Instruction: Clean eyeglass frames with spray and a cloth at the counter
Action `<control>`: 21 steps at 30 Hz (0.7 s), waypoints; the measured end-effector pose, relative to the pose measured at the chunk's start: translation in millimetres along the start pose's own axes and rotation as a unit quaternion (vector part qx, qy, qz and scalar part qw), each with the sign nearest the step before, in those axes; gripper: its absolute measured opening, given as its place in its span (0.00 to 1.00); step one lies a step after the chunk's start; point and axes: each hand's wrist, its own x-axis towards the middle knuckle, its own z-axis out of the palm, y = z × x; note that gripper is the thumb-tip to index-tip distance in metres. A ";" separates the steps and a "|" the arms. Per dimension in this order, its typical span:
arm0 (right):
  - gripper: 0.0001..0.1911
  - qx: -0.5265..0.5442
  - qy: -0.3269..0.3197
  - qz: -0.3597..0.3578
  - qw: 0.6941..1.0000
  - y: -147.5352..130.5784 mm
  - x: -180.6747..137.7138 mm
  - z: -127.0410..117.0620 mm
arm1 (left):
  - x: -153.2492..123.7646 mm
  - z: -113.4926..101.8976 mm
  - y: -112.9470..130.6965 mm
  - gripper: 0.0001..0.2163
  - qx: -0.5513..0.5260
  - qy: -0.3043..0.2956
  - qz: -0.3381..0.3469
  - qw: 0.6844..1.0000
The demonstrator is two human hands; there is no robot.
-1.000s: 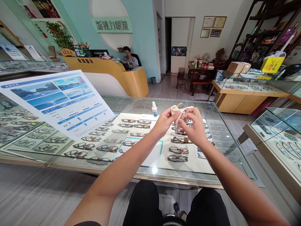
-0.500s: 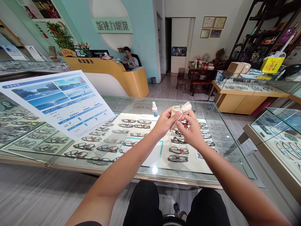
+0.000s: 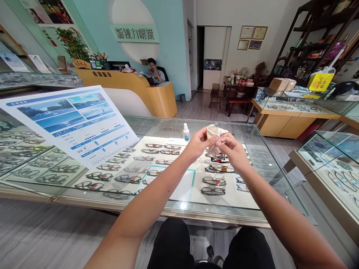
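Above the glass counter, my left hand [image 3: 200,144] is closed on a cream cloth [image 3: 213,130] bunched around thin wire-framed eyeglasses [image 3: 215,151]. Part of the thin frame shows at the top of the cloth, and a rim hangs below my fingers. My right hand [image 3: 234,149] pinches the eyeglasses where they meet the cloth, its thumb close to my left thumb. Folds and fingers hide most of the frame. A small white spray bottle [image 3: 186,132] with a blue label stands upright on the counter, just beyond my left hand.
Under the glass top of the display counter [image 3: 168,211] lie rows of eyeglasses [image 3: 213,181]. A printed sheet [image 3: 75,123] stands tilted at the left. A person [image 3: 155,71] sits behind the yellow reception desk [image 3: 162,99]. Another display case [image 3: 331,164] is at the right.
Both hands have moved slightly down in view. The cloth has turned, its right end dropping lower, and more of the eyeglasses' thin frame shows. My right fingers have closed in nearer the cloth.
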 end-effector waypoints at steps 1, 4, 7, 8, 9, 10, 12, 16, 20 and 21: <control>0.16 0.015 -0.012 0.015 1.000 0.3 0.1 -0.4 | -0.7 0.5 0.6 0.24 0.008 0.004 0.002 1.000; 0.19 0.028 -0.038 0.025 0.999 -0.4 -0.8 1.0 | -2.8 2.8 0.1 0.24 0.036 0.028 0.016 0.999; 0.21 0.029 -0.052 0.011 0.998 -0.3 -2.3 4.9 | -3.2 4.6 -3.2 0.26 0.053 0.070 0.037 0.995; 0.21 0.037 -0.051 0.014 0.998 0.4 -2.5 6.0 | -2.6 4.7 -4.4 0.26 0.051 0.081 0.039 0.995; 0.22 0.048 -0.045 0.023 0.998 1.2 -2.6 6.8 | -1.8 4.5 -5.5 0.27 0.042 0.087 0.037 0.995; 0.22 0.062 -0.036 0.039 0.997 2.0 -2.3 7.0 | -0.6 3.9 -6.4 0.27 0.029 0.083 0.027 0.996; 0.22 0.093 -0.020 0.074 0.993 2.9 -0.6 5.5 | 2.1 1.8 -8.0 0.28 -0.008 0.060 0.000 0.998; 0.22 0.172 0.005 0.117 0.978 -0.8 6.1 -4.1 | 6.7 -3.5 -10.5 0.27 -0.053 0.020 -0.026 0.998; 0.20 0.219 0.060 0.117 0.967 -6.9 11.7 -15.0 | 6.3 -5.4 -11.6 0.29 -0.007 -0.021 -0.043 0.999; 0.19 0.220 0.070 0.114 0.966 -7.7 12.5 -16.9 | 5.4 -5.2 -11.2 0.29 0.010 -0.040 -0.050 0.998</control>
